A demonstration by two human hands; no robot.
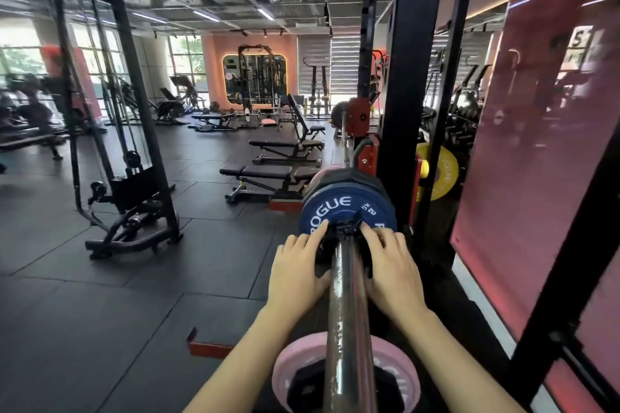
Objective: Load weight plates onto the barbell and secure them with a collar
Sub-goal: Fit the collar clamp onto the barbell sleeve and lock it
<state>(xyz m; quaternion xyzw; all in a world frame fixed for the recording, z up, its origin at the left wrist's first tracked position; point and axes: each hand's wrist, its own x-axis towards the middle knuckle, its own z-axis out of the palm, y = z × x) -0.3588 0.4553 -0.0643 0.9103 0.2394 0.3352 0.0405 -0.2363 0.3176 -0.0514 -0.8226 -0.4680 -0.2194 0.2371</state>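
Gym floor (100, 329), black rubber tiles, filling the left half of the frame. Cable machine (127, 178) standing at left, benches (268, 174) lying mid-frame, mirror (255, 80) hanging on the orange back wall. Black rack post (412, 77) rising right of centre, red panel (536, 178) running down the right edge.

Barbell (347, 312) sleeve running from bottom centre up toward mid-frame, chrome, scuffed. Blue plate (339, 208) marked ROGUE sitting on the sleeve at centre, a black plate (352, 176) stacked right behind it, a pink edge peeking out behind that.

Collar (345, 231), black, sitting on the sleeve against the blue plate face. Both hands gripping it: left hand (298, 275) wrapping its left side with fingers touching the plate, right hand (394, 271) wrapping its right side. Can't tell whether the collar latch is locked; hands are covering most of it.

Pink plate (285, 369) lying at bottom centre under the sleeve, a black plate resting on top of it. Yellow plate (443, 174) hanging on the rack, right of the post.
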